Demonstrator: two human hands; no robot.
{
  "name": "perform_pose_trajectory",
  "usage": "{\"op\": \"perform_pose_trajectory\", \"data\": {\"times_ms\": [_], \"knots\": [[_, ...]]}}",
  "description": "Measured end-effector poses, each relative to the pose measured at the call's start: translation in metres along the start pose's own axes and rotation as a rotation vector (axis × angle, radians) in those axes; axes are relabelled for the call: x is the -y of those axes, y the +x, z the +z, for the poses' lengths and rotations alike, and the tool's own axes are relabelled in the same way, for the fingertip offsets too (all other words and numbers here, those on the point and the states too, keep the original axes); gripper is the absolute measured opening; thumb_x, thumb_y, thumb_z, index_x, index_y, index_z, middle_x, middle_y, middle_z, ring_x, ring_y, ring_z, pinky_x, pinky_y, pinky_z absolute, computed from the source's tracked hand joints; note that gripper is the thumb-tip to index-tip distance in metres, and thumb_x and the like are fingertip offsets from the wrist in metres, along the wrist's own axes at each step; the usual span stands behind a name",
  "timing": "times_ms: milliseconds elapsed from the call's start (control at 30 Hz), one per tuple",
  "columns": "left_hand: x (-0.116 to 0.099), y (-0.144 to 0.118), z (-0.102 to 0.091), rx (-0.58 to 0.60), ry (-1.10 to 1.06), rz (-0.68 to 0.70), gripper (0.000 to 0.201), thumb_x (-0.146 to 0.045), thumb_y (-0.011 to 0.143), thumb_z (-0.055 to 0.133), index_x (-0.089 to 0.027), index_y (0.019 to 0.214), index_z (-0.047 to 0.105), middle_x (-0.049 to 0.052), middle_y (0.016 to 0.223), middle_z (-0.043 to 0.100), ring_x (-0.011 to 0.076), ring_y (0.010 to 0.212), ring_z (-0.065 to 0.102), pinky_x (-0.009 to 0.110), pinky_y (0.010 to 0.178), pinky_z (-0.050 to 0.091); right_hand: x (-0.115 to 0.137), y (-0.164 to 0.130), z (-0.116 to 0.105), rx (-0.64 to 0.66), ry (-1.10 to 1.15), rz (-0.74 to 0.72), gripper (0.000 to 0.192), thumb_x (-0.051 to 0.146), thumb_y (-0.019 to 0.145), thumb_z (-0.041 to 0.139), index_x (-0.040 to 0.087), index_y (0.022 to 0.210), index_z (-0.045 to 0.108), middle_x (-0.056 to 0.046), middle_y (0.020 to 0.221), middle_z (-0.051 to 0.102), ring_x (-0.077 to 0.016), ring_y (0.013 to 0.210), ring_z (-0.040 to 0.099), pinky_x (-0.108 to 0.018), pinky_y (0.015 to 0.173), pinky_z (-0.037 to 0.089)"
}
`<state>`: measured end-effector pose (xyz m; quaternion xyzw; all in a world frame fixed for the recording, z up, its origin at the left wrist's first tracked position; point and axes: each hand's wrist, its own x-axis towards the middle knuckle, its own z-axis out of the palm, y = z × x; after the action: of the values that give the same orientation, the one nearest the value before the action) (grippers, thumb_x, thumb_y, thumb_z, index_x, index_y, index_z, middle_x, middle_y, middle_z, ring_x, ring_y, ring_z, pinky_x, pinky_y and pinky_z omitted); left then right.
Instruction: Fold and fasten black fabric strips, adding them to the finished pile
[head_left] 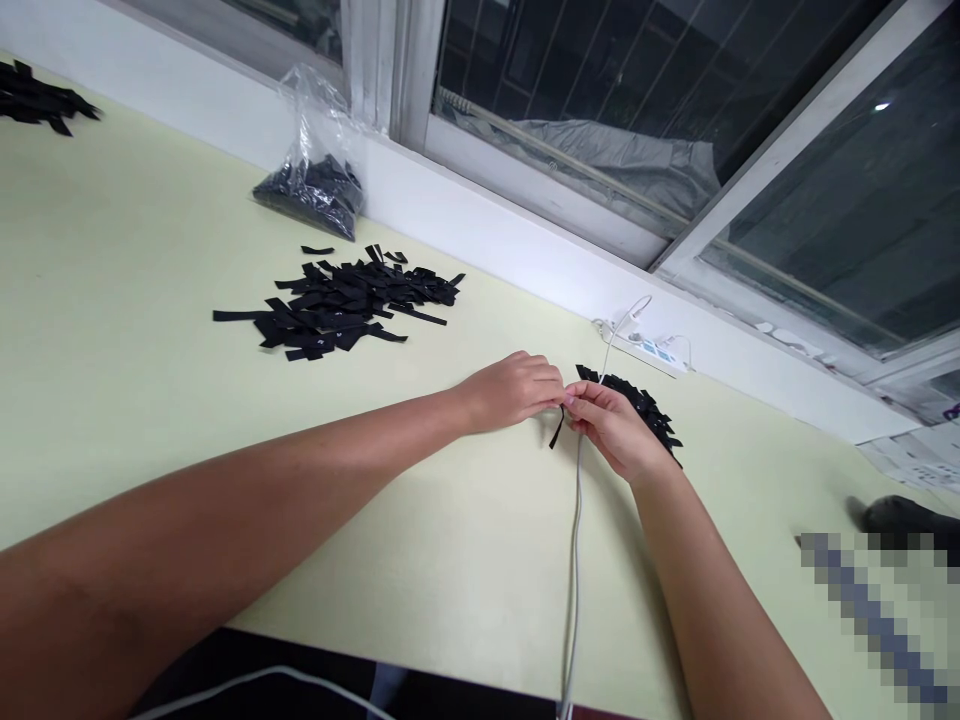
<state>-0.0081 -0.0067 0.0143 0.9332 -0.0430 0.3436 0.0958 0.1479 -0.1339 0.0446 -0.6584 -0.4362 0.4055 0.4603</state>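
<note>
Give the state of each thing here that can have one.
left hand: fingers pinched on black strip.
right hand: pinching the same strip.
black strip: held, end hanging down.
plastic bag: open at top, part filled.
power strip: white cable plugged in.
window: cannot tell whether shut.

- The black strip (556, 430) you hold is narrow and flat; its free end hangs down at a slant, just above the table.
- The small pile of black strips (645, 410) lies behind your right hand, fanned out flat.
</note>
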Motion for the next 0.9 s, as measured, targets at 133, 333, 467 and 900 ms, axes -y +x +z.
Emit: {"op": "perform_pose_trajectory", "data": {"times_ms": [133,333,467,900], "knots": [[-0.0008,-0.0002,-0.0003,-0.020,-0.013,-0.003,0.021,-0.023,0.100,0.043,-0.019,0.102,0.064,0.007,0.100,0.069,0.0189,0.094,0.057,0.033,0.084,0.041,0.0025,-0.0015,0.0020,0.017,0.046,0.016,0.026,0.041,0.070,0.073,0.020,0.081,0.062,0.003,0.071,0.049,-0.0093,0.064,0.039,-0.028,0.063,0.033],[-0.0016,-0.0006,-0.0013,-0.051,-0.059,-0.001,0.019,-0.022,0.099,0.046,-0.019,0.100,0.065,0.007,0.098,0.069,0.0192,0.094,0.058,0.034,0.085,0.044,0.0032,-0.0029,0.0021,0.037,0.079,0.036,0.024,0.038,0.070,0.074,0.019,0.082,0.065,0.003,0.074,0.051,-0.0094,0.066,0.040,-0.028,0.064,0.035],[-0.0024,-0.0012,-0.0017,-0.061,-0.108,0.038,0.020,-0.021,0.099,0.045,-0.017,0.103,0.064,0.009,0.099,0.068,0.0192,0.096,0.058,0.033,0.088,0.047,0.0008,-0.0019,0.0008,0.063,0.130,0.053,0.022,0.036,0.070,0.075,0.019,0.081,0.066,0.002,0.074,0.051,-0.0094,0.067,0.042,-0.027,0.065,0.037],[-0.0028,-0.0032,-0.0009,-0.065,-0.191,-0.015,0.019,-0.020,0.098,0.045,-0.018,0.101,0.064,0.009,0.096,0.067,0.0193,0.094,0.059,0.032,0.086,0.049,0.0017,-0.0038,0.0073,0.002,0.151,0.096,0.027,0.039,0.065,0.079,0.020,0.083,0.070,-0.002,0.080,0.062,-0.0119,0.074,0.053,-0.029,0.072,0.046]]}}
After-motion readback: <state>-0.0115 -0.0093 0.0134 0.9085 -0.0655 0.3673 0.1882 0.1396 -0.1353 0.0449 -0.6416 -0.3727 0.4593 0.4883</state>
